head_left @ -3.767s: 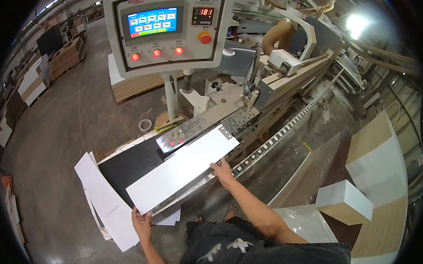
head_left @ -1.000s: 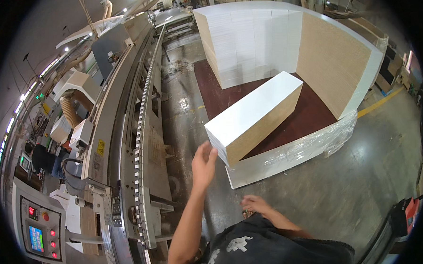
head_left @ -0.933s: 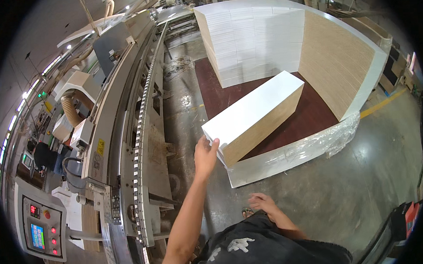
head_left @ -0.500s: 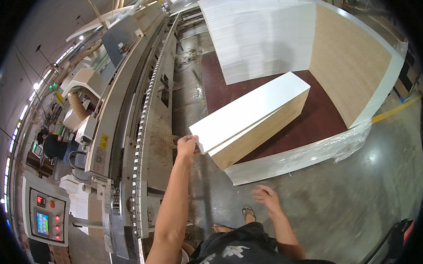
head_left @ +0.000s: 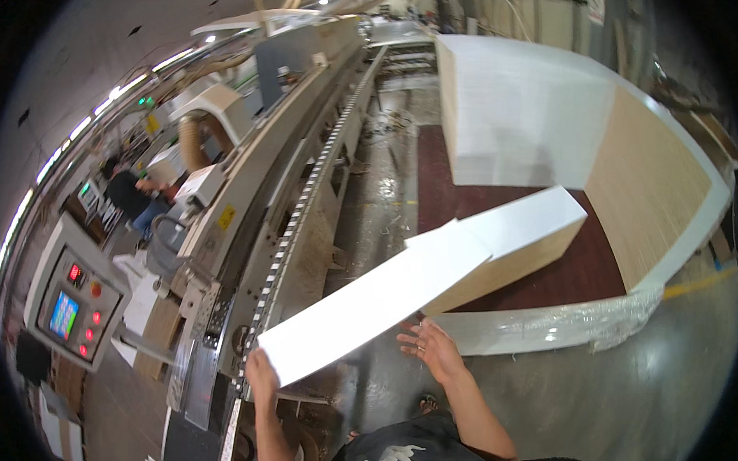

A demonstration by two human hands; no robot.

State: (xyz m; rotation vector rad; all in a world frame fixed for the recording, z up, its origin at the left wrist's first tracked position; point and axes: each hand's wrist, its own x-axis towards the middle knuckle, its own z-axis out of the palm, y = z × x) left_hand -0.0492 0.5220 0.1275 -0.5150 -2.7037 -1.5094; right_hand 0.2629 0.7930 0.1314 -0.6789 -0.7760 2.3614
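Observation:
A long white panel (head_left: pixel 368 303) slants from the lower left up to a small stack of white-faced boards (head_left: pixel 523 261), its far end overlapping the top of that stack. My left hand (head_left: pixel 262 372) is closed on the panel's near left end, beside the machine's edge. Just below the panel's long front edge, my right hand (head_left: pixel 434 349) is open with fingers spread and nothing in it. I cannot tell whether its fingertips touch the panel. The stack shows brown board sides and rests on a dark red base sheet (head_left: pixel 605 257).
Along the left runs a long machine with a toothed conveyor strip (head_left: pixel 302 210). A control panel (head_left: pixel 69 297) with a screen and red buttons stands at its near end. Tall board stacks (head_left: pixel 528 112) and plastic wrap (head_left: pixel 554 329) border the base. Another person (head_left: pixel 129 196) is beyond the machine.
My left hand has drawn the top panel off the stack, leftward and toward me, to the machine's edge. My right hand has risen toward the panel. The head view has shifted left.

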